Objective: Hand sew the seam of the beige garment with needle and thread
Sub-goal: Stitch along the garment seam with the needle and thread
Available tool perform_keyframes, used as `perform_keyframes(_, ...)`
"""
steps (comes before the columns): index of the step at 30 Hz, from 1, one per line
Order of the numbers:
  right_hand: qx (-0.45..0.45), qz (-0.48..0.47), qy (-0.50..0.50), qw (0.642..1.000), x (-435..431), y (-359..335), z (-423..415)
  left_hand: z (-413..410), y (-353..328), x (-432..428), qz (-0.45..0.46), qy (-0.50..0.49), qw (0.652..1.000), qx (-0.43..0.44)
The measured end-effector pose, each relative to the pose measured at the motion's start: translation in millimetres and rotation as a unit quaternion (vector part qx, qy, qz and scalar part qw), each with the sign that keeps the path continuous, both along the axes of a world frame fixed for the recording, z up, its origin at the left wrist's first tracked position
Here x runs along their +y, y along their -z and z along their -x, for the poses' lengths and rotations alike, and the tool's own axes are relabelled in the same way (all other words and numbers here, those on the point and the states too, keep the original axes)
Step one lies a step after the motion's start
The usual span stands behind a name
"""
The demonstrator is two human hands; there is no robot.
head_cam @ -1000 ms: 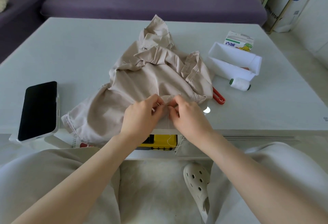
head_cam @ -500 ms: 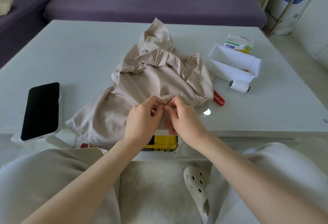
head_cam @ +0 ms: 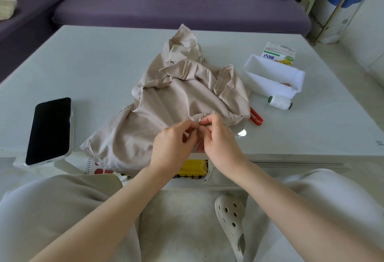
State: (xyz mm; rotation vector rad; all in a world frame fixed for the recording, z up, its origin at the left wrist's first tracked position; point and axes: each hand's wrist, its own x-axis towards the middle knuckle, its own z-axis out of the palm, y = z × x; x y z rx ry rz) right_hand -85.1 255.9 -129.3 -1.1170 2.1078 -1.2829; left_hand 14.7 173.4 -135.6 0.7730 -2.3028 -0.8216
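Live at the near edge of the table: pinches a fold of the beige garment between the curled thumb and fingers of the left hand; meets it with the right hand, fingertips closed tight on the same seam fold, hands touching; cannot make out the needle between them; trails a pale thread down past the table edge; leaves the rest of the cloth crumpled mid-table; passes, on the right, a white spool, a red tool half under the cloth, a white tray; on the left, a dark phone.
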Motion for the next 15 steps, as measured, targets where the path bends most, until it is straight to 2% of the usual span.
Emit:
perform_keyframes(2,-0.002,0.004,-0.002,1.0,0.1,0.3,-0.6,1.4,-2.9,1.6,-0.035,-0.01,0.999,0.003)
perform_keyframes(4,-0.004,0.007,-0.007,1.0,0.0,0.4,-0.3,1.8,-8.1,1.6,-0.136,-0.026,0.99,0.024)
perform_keyframes(8,0.008,0.013,-0.034,0.999,2.0,-2.0,-1.0,1.9,-22.5,-0.3,-0.308,-0.028,0.949,0.065)
perform_keyframes(11,0.053,0.004,-0.073,0.996,4.0,-4.2,-2.7,1.3,-31.1,1.8,-0.407,-0.022,0.908,0.096)
perform_keyframes(15,0.11,0.001,-0.112,0.988,4.8,-7.1,-2.7,0.7,-42.7,4.2,-0.535,-0.043,0.833,0.133)
